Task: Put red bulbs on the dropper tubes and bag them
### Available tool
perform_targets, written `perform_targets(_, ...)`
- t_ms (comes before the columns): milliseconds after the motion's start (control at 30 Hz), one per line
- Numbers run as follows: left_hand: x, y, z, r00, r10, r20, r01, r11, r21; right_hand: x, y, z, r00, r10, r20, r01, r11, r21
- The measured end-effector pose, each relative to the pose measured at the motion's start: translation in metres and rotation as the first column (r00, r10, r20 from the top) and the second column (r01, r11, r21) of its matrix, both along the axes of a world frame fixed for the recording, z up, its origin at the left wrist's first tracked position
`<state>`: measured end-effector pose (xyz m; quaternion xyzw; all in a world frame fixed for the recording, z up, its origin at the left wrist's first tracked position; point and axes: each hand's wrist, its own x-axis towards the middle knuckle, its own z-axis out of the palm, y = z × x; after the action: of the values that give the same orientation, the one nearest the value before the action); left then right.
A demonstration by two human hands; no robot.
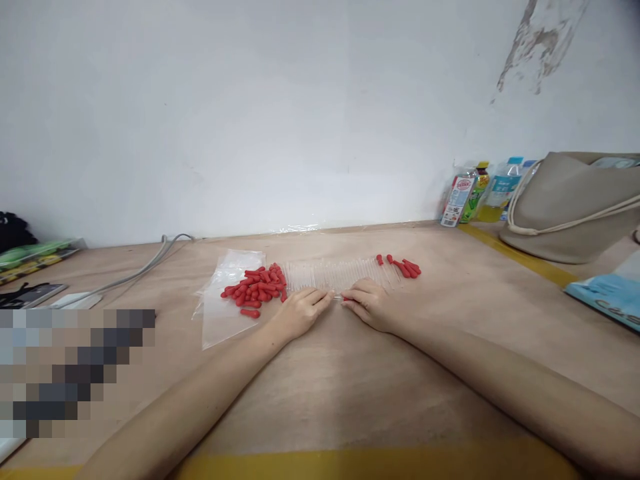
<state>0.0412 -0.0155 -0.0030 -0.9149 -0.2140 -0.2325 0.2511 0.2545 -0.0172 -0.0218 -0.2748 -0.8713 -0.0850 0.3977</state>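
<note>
Head view, worn camera looking down a wide tan wooden table (320, 393) edged with yellow tape, set against a white wall. Left hand (299, 312): palm down, fingers curled, fingertips pinching the near end of a thin clear tube at the front of the row. Right hand (367, 304): palm down, fingers bent, fingertips meeting the same spot from the other side, the two hands almost touching. Whether one tube or two sit between the fingertips cannot be told. Row of clear glass tubes (340, 273): laid side by side on the table, just beyond both hands, running left to right. Heap of small red rubber bulbs (256, 288): at the left end of the row, partly on a flat clear plastic bag (223, 313). Smaller cluster of red rubber bulbs (404, 266): at the right end of the row. Grey cable (145, 267): trailing along the table at far left. Beige cloth tote bag (570, 207): far right, with several plastic drink bottles (480, 192) just beside it against the wall.
</note>
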Motion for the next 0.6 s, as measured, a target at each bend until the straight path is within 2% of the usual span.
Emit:
perform_targets(133, -0.0003, 0.0006, -0.0025, 0.999, -0.010, 0.044, 0.010, 1.000, -0.004, -0.0012, 0.0005, 0.0009, 1.000, 0.003, -0.004, -0.003, 1.000, 0.002)
perform_targets(333, -0.0014, 0.0005, -0.0059, 0.985, 0.028, 0.168, -0.013, 0.996, -0.090, 0.0012, 0.0011, 0.0057, 0.991, -0.059, -0.119, 0.038, 0.984, -0.172)
perform_targets(467, 0.0003, -0.0006, -0.0012, 0.977, 0.109, 0.182, -0.093, 0.991, -0.093, 0.0043, 0.0018, 0.0047, 0.994, -0.083, -0.071, 0.070, 0.983, -0.170)
perform_targets(600, 0.0002, -0.0009, 0.0039, 0.977, 0.111, 0.180, -0.106, 0.994, -0.035, 0.0048, 0.0043, 0.0019, 0.998, -0.064, -0.019, 0.062, 0.992, -0.107)
